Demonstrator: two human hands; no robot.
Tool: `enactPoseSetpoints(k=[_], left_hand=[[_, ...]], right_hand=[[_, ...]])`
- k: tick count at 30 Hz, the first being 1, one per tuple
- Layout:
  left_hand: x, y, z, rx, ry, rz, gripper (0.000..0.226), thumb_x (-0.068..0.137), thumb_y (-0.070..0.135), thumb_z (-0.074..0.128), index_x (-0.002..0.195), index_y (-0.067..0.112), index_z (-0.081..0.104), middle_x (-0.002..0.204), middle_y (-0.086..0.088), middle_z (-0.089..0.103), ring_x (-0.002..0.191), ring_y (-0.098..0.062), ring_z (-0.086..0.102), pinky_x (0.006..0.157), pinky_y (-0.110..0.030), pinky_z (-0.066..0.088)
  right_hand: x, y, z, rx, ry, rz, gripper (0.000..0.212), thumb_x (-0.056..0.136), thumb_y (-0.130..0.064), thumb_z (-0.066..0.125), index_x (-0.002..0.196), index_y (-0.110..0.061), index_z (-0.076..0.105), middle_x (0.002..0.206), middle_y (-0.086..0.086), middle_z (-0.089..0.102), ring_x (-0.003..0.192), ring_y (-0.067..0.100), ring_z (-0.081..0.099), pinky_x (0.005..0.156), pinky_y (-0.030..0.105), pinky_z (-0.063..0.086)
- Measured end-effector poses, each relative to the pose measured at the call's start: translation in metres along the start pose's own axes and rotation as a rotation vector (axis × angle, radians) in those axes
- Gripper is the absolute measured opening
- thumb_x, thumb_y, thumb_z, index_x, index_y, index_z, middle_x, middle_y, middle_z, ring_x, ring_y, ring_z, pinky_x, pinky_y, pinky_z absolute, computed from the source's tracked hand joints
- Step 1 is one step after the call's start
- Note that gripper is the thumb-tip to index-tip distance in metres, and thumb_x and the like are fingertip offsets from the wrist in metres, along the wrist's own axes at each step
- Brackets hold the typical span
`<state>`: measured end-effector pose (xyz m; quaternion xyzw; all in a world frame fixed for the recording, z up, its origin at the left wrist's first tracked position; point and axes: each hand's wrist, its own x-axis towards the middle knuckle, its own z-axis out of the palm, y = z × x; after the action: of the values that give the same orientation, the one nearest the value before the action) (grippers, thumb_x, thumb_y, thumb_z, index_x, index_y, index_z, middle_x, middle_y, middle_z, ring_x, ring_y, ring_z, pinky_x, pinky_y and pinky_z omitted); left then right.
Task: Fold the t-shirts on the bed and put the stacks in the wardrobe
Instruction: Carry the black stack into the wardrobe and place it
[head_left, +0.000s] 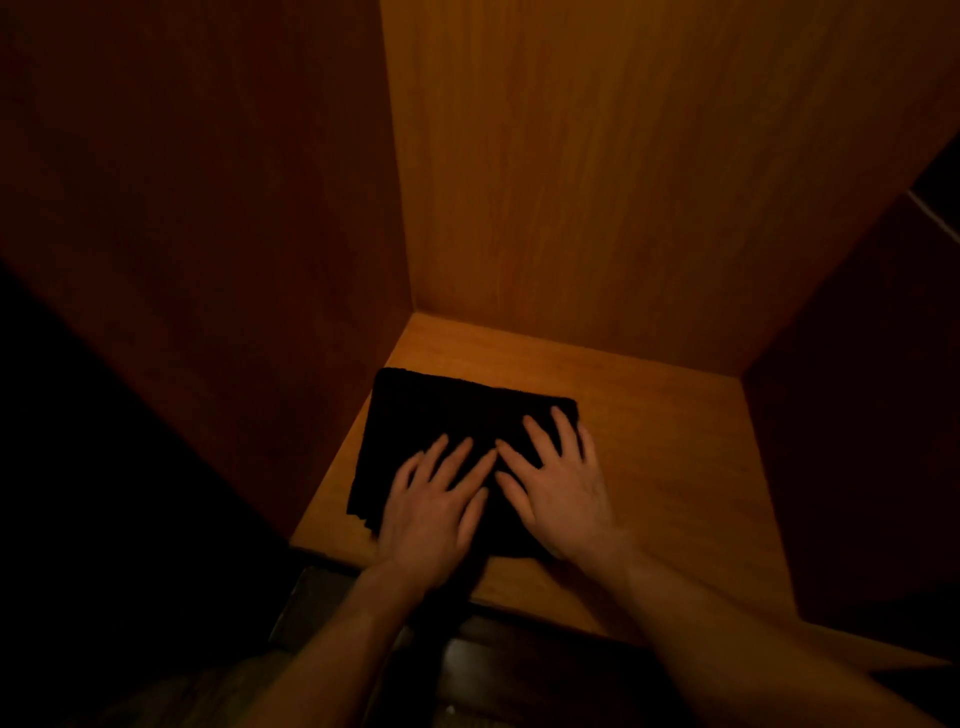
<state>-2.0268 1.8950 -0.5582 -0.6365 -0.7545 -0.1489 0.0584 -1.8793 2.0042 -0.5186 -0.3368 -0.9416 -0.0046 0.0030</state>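
Pressing flat, the left hand and right hand lay open on the folded black t-shirt stack. It sat on the wooden wardrobe shelf. Gentle, even pushing should keep it neat.

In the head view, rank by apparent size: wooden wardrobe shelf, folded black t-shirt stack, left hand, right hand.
1. Wooden wardrobe shelf
2. Folded black t-shirt stack
3. Left hand and right hand look alike; not ranked.

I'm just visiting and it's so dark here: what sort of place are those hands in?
Probably inside a wooden wardrobe: bare wood walls close round a shelf, and both hands lie flat on a folded black stack.
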Motion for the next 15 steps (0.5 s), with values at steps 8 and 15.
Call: enactPoseSetpoints(k=[8,15], left_hand=[[-0.002,-0.004,-0.016,0.055,0.013,0.134,0.051,0.096,0.043,0.041,0.146,0.034,0.044,0.150,-0.006,0.045,0.141,-0.032,0.036,0.112,-0.048,0.034],[-0.025,-0.007,-0.021,-0.800,0.445,-1.400,0.076,0.089,0.047,0.065,0.149,0.013,0.034,0.150,-0.018,0.037,0.134,-0.040,0.039,0.109,-0.053,0.037]], right_hand=[[-0.013,0.015,-0.001,0.279,-0.127,0.185,0.082,0.081,-0.076,0.001,0.155,-0.041,0.011,0.164,0.004,0.005,0.150,0.030,0.004,0.117,0.049,0.016],[-0.034,0.034,-0.013,1.366,-0.598,1.011,0.117,0.059,-0.096,0.047,0.147,-0.020,0.036,0.116,0.015,0.061,0.083,0.027,0.066,0.064,0.034,0.056]])
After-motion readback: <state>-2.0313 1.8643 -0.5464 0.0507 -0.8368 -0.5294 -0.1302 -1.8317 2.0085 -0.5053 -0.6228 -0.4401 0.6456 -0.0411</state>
